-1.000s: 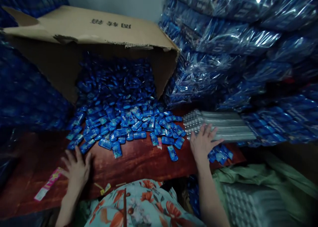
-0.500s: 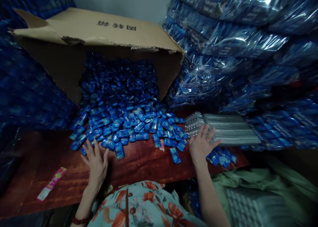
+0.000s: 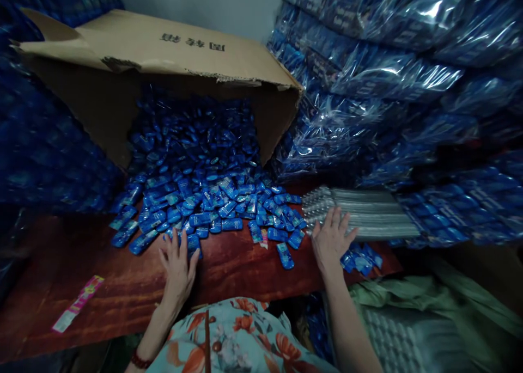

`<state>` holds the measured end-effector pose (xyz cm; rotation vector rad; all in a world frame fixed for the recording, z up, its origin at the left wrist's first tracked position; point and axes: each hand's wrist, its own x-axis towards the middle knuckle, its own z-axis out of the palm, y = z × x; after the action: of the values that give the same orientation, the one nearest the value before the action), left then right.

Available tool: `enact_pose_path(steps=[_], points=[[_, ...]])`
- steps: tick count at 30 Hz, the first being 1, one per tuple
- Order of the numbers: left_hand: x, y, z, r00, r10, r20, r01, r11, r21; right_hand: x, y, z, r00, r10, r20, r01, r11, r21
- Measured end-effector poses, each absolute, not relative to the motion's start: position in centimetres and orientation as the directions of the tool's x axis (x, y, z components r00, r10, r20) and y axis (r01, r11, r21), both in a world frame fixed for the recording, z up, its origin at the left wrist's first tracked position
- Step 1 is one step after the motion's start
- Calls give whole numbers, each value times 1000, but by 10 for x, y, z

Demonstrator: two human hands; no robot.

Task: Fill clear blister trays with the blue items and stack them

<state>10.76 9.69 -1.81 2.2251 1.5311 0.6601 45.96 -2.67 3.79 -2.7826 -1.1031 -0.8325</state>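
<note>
Reddish-brown, wood-grained worktop (image 3: 237, 275) spans the near side of a dim room, and on its far left a torn brown cardboard box (image 3: 163, 32) gapes towards the near side, a glossy heap of small blue oblong packets (image 3: 220, 199) spilling from its mouth. Spread open over the worktop are the left hand (image 3: 178, 270) and the right hand (image 3: 329, 243), neither seen to grip anything. The left hand is at the near edge of the heap, its thumb and fingers partly around one outlying blue packet (image 3: 193, 244) whose long axis runs roughly near to far; whether the fingertips touch it cannot be told. The right hand has its fingers over the near left end of a stack of clear, ridged plastic pieces (image 3: 371, 215), whose long axis runs left to right, away from that hand. Between the hands, a single loose blue packet (image 3: 285, 256) lies on bare wood, closer to the right hand, its long axis mostly near to far with the far end leaning left. Just right of the right wrist sits a small cluster of blue packets (image 3: 362, 258)
</note>
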Motion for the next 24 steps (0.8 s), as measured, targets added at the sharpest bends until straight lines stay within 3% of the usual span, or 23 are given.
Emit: enact_pose_path(steps=[10, 15, 20, 24], points=[[114, 99, -20, 390, 899, 199, 733, -435, 523, 471, -35, 40, 605, 634, 481, 639, -747, 180], [120, 97, -14, 424, 878, 220, 670, -468, 576, 473, -36, 38, 525, 715, 461, 751, -644, 144], [161, 105, 24, 584, 779, 228, 392, -517, 761, 467, -33, 35, 475, 702, 531, 827, -562, 3], [244, 110, 57, 764, 620, 178, 30, -310, 950, 467, -36, 41, 568, 614, 548, 810, -535, -241]])
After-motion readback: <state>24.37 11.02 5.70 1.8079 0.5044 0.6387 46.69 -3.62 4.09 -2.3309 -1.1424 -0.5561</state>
